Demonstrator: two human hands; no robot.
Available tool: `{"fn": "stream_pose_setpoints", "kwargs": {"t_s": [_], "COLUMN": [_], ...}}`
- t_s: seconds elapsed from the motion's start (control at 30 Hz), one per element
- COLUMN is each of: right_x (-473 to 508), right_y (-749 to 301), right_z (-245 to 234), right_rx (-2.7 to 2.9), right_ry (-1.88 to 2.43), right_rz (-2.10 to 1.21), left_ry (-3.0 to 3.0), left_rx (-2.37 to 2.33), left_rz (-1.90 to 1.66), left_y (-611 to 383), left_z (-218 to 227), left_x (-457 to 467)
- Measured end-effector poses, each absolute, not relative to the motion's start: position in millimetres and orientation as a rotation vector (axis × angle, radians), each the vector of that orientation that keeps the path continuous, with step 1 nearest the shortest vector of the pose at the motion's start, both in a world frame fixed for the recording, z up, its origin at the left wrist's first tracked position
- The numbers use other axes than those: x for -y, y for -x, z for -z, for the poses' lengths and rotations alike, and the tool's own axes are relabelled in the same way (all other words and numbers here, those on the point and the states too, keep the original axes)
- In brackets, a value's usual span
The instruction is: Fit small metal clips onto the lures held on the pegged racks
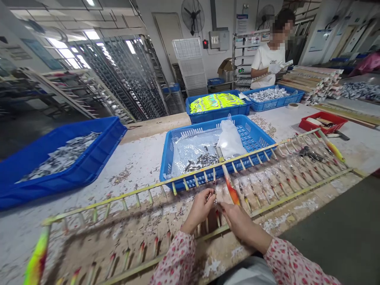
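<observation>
A small metal hook [213, 194] is pinched at a peg of the long wooden rack [267, 152]. The rack lies flat just before the blue basket [255, 136].

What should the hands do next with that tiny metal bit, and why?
Probably ease the small metal piece onto the nearest peg of the long rack. The left hand and right hand meet right at that rack, pinching the piece between fingertips. Pegs to the right already carry pieces, while those to the left look bare. More loose pieces wait in the blue basket.
</observation>
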State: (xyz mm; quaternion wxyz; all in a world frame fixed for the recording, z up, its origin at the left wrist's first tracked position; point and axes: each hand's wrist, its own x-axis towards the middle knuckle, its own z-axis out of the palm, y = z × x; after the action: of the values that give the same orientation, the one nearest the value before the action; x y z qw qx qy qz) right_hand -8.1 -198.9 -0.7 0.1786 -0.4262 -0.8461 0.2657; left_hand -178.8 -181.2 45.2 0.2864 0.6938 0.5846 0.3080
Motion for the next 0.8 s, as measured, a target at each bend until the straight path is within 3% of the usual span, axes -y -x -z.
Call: {"fn": "stream_pose_setpoints", "kwargs": {"t_s": [0.53, 0.8], "right_x": [194.2, 192.0], "right_y": [9.8, 6.3], "right_z": [4.5, -3.5], "right_rx": [2.294, 2.295], "right_ry": [1.29, 1.255], "right_rz": [-0.713, -0.789], "left_ry": [-1.95, -1.794], "left_rx": [-1.527, -1.568], "left_rz": [-0.778, -0.966], "left_y": [174.2, 167.0], "left_z": [-42.6, -38.4], "left_x": [191.8, 187.9]}}
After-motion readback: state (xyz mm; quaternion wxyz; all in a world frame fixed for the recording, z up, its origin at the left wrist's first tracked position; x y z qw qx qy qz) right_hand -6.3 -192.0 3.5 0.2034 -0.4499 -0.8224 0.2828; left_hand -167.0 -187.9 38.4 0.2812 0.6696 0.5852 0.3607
